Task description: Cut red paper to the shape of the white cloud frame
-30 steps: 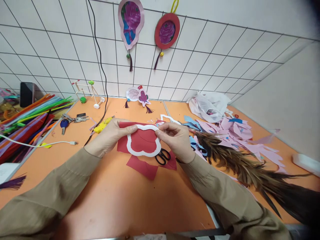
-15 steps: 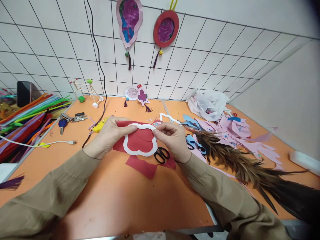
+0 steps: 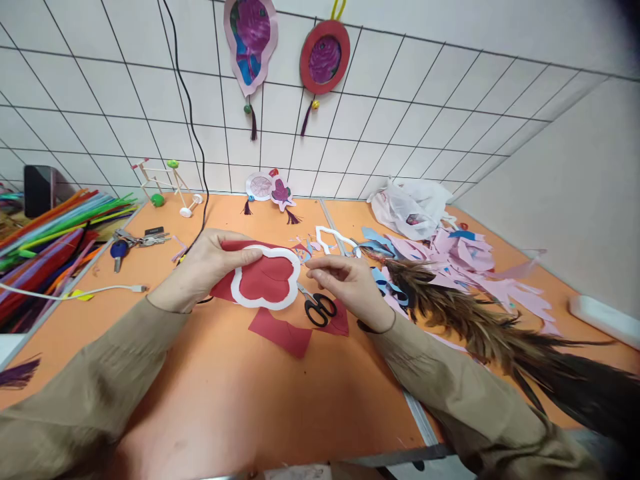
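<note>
My left hand [image 3: 213, 267] pinches a white frame with a wavy outline [image 3: 240, 297] together with a sheet of red paper [image 3: 265, 277] behind it. The thumb lies across the frame's upper left edge. Just right of the frame, my right hand [image 3: 345, 283] is apart from it, thumb and forefinger drawn close together. Whether anything small is between those fingertips I cannot make out. Black-handled scissors [image 3: 320, 309] lie below the right hand, their blades pointing up toward the frame. Cut pieces of red paper [image 3: 283, 332] lie on the table in front of the hands.
Another white outline [image 3: 325, 237] lies behind my right hand. Pink paper scraps [image 3: 460, 257], a white plastic bag [image 3: 410, 207] and brown feathers [image 3: 450, 303] cover the right side. Keys [image 3: 119, 252], a white cable [image 3: 100, 290] and coloured pipe cleaners [image 3: 65, 227] lie left.
My right hand has come off the frame's right edge. My left hand still holds frame and red paper, shifted slightly left. More of the scissors shows.
</note>
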`<state>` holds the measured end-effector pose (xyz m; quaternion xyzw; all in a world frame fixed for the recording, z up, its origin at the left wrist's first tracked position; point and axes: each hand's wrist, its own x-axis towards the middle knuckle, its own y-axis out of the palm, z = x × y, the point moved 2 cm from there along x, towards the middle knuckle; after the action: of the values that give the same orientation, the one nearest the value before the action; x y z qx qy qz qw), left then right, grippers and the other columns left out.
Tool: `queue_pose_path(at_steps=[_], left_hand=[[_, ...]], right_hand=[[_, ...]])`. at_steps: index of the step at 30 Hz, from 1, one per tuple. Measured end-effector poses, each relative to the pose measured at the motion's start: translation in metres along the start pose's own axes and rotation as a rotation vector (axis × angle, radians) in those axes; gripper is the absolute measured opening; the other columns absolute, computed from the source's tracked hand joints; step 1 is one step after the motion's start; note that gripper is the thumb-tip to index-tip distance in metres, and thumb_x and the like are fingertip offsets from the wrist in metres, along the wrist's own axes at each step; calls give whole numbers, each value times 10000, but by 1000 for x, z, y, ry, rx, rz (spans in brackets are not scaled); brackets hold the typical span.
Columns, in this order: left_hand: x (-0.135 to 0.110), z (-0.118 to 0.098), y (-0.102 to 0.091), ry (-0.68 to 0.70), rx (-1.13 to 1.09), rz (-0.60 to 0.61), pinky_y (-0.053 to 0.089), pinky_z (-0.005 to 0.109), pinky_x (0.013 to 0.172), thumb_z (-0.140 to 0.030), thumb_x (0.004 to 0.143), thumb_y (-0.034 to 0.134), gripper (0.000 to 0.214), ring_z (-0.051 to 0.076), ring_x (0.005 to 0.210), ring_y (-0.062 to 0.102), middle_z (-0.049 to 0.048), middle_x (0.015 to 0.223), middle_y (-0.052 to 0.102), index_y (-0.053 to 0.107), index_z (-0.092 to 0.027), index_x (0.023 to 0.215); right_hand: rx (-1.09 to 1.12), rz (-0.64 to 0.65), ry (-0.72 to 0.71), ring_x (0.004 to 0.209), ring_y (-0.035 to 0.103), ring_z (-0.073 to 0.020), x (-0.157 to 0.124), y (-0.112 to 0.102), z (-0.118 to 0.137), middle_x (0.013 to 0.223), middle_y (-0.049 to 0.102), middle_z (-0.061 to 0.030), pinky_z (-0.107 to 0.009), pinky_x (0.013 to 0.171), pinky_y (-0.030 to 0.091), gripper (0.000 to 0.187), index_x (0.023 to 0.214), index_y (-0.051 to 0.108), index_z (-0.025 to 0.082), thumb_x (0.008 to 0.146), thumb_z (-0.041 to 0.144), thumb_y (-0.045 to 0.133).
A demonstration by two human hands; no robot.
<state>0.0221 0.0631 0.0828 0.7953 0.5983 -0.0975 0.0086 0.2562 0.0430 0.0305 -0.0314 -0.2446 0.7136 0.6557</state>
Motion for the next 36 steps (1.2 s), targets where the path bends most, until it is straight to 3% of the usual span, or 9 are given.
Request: queue_pose_path(at_steps=[4,7,12,17,19,24,27,32,36], left_hand=[[-3,-7,-5,30,57,-31,557,219,549,-388,674,804,287,195,644,708,61,748,775,791,-166,855],[-6,-12,-6,60,63,-41,558,203,531,-369,679,803,248,182,628,703,47,737,775,795,-178,835],[-7,-14,-8,56,63,-60,551,184,497,-345,664,818,202,169,588,696,27,684,766,800,-198,801],[-5,-12,-12,62,22,-2,541,154,478,-341,667,827,177,153,570,699,10,666,763,805,-221,795],[-2,-10,-15,59,-31,19,546,150,485,-334,656,838,162,151,571,703,7,667,765,803,-224,771],[3,-5,-17,51,-195,88,560,154,516,-295,645,848,137,157,590,711,27,686,771,798,-197,727],[5,-3,-17,66,-261,116,567,162,543,-260,641,850,126,171,625,722,42,701,774,797,-182,726],[7,0,-17,88,-287,121,586,215,585,-252,629,854,129,207,670,733,60,719,776,794,-179,718],[5,-3,-17,89,-249,92,593,259,591,-280,608,862,161,234,659,730,75,713,773,792,-169,702]], right_hand=[[-593,233,-1,701,597,-166,-14,-2,-13,759,678,-74,-275,644,412,164,858,716,151,822,227,575],[-879,416,93,810,611,-196,-23,3,-16,886,663,-93,-271,643,364,200,979,707,172,838,243,583],[-1029,500,149,901,620,-233,-26,7,-13,1009,639,-104,-277,627,326,248,1081,670,212,881,279,539],[-1021,506,113,823,615,-220,-28,6,-16,994,655,-137,-294,642,351,257,1069,645,136,897,216,472],[-869,464,82,758,595,-187,-28,2,-18,914,661,-112,-287,640,375,253,1043,635,129,911,219,439],[167,305,94,632,569,-127,-26,-8,-25,820,648,-50,-249,569,429,351,1117,560,161,896,432,538],[538,247,151,669,595,-142,-26,-6,-27,843,659,-62,-278,624,474,473,1110,550,166,815,521,655],[732,270,186,741,622,-156,-29,-2,-18,824,623,-29,-304,715,506,555,1184,561,191,752,488,745],[743,293,27,819,653,-173,-34,-15,-5,870,613,-13,-363,812,515,436,1129,561,269,764,399,762]])
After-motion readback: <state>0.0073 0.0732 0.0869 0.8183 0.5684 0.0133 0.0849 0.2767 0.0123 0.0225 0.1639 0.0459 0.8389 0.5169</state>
